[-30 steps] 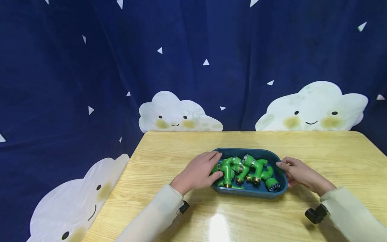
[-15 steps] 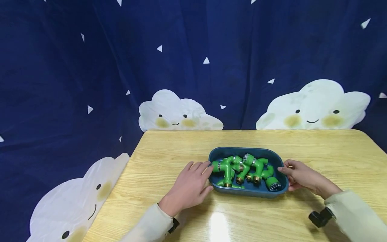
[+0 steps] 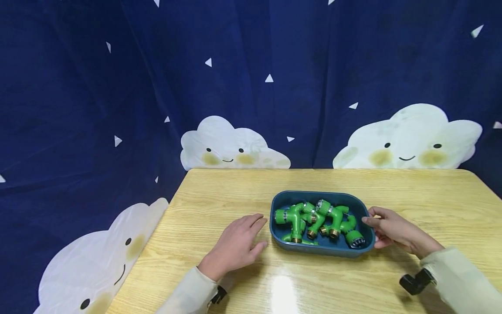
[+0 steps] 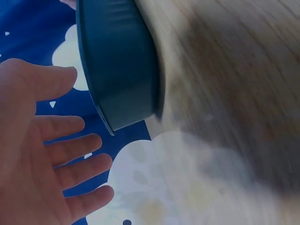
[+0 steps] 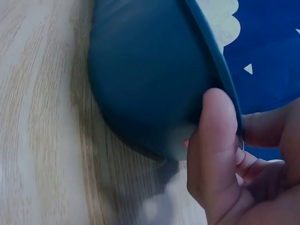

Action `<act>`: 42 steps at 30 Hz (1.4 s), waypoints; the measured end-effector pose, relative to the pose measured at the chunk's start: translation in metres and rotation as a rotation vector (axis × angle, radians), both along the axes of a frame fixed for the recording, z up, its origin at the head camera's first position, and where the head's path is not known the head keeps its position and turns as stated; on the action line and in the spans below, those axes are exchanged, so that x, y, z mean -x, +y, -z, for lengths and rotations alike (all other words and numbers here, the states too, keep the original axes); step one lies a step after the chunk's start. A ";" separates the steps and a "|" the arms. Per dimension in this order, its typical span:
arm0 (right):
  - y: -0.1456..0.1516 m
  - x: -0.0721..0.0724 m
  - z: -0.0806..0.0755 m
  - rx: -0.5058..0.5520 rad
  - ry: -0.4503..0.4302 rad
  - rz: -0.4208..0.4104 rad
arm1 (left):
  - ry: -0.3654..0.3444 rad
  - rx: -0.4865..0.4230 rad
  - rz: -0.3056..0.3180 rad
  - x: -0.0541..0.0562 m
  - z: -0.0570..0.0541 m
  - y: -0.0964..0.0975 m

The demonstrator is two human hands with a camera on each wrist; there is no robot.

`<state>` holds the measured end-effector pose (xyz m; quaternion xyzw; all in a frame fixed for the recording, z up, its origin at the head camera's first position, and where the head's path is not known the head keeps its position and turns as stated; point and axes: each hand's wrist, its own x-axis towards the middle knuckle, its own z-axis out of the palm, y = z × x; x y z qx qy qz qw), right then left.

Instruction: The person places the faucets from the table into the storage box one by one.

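A dark blue-green oblong bin (image 3: 321, 250) sits on the wooden table. Inside it lie several green taps (image 3: 335, 222) with ribbed knobs and brass threaded ends, heaped on one another. My right hand (image 3: 398, 231) pinches the bin's right end; in the right wrist view the thumb and fingers close on the rim (image 5: 218, 56). Just left of the bin, my left hand (image 3: 237, 242) is held apart from it with fingers extended. The left wrist view shows that hand (image 4: 42, 154) empty beside the bin's outer wall (image 4: 122, 65).
The light wooden table (image 3: 219, 192) extends around the bin on all sides. Behind it hangs a dark blue curtain (image 3: 243, 100) with white triangles and smiling clouds. Each wrist carries a small black device, such as the one (image 3: 416, 281) on the right.
My left hand has come off the bin's left rim and drawn away to the left and toward me. The right hand keeps its hold, and the bin has hardly shifted.
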<state>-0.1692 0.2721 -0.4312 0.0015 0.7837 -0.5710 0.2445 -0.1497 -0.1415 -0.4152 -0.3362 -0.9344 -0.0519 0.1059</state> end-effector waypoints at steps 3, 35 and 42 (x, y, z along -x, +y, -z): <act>0.001 0.001 0.001 0.013 0.016 -0.008 | -0.015 -0.002 -0.001 0.001 0.000 -0.001; -0.008 0.043 -0.003 0.022 0.023 0.103 | -0.054 -0.045 -0.012 0.010 -0.003 0.004; -0.003 0.053 0.005 0.006 0.014 0.145 | -0.054 -0.017 0.002 0.007 0.007 0.004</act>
